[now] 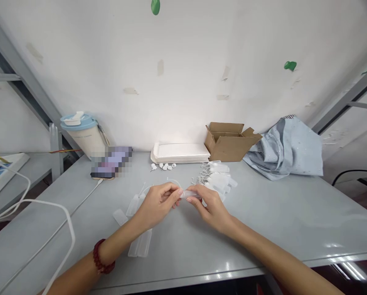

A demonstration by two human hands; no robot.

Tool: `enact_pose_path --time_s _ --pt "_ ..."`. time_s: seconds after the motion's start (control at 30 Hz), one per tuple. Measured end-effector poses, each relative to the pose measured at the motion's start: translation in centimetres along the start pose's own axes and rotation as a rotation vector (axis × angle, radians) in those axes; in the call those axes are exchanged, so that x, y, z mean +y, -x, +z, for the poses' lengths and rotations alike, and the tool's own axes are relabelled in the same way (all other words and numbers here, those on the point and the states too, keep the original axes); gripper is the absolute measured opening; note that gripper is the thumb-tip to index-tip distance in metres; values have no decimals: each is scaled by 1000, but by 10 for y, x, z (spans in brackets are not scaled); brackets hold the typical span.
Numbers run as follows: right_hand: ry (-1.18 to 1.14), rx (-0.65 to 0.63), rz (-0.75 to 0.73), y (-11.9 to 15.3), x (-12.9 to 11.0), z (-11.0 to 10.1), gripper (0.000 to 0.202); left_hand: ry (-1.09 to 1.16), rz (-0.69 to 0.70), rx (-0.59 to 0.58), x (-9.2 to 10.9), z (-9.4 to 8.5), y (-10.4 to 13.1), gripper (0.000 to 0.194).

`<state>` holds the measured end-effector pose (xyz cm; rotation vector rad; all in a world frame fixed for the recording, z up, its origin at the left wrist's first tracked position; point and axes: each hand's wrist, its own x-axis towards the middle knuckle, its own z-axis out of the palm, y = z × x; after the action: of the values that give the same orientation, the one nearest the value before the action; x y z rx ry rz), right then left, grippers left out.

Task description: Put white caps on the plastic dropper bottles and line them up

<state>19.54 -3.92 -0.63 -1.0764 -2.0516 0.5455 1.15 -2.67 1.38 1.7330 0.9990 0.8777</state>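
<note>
My left hand (159, 205), with a dark red bead bracelet at the wrist, pinches the end of a small translucent plastic tube (188, 194). The tube's other end is between the thumb and fingers of my right hand (212, 207). A thin white cord (173, 180) loops up behind my left hand. Under and beside the left forearm lie several flat translucent plastic sleeves (140, 245), partly hidden by it. Beyond my right hand is a pile of translucent pieces with thin cords (218, 179). Small white caps (165, 166) lie farther back.
Along the wall are a stack of white envelopes (182, 152), an open cardboard box (232, 145) and a bunched light-blue cloth (289, 151). A cup with a blue lid (83, 133) and a phone (111, 162) stand left. A white cable (68, 217) crosses the grey table's left side.
</note>
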Motion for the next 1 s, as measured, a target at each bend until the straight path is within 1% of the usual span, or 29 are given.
enact_pose_path --time_s 0.13,0.27,0.37,0.43,0.53,0.63,0.73,0.8,0.87,0.9,0.97,1.0 --pt "68 75 -79 3 5 5 18 -14 1 -21 -3 1 0 27" --pt "142 150 -200 3 9 6 17 -77 -19 -85 0 0 0 35" --pt "148 128 -228 3 9 6 19 -94 -28 -112 2 -1 0 38" --pt "80 62 -168 3 6 4 22 -91 -28 -118 3 -1 1 38" --pt "-131 -59 17 0 2 -1 28 -142 21 -102 0 0 3 35" --pt "-485 -229 263 -5 2 -6 36 -307 172 -24 -5 3 6 28" --pt "-883 -415 431 -7 6 -11 40 -443 362 44 -9 6 7 22" --pt "-1042 -509 530 -8 7 -13 39 -454 426 41 -10 6 8 20" --pt "-1107 -577 600 -9 6 -14 38 -424 426 18 -9 6 7 21" --pt "-1105 -594 612 -8 5 -13 39 -405 407 9 -8 6 7 22" --pt "-1014 -574 574 -7 3 -11 41 -366 329 6 -7 5 6 25" --pt "-902 -527 520 -6 3 -10 42 -343 273 9 -6 4 5 26"
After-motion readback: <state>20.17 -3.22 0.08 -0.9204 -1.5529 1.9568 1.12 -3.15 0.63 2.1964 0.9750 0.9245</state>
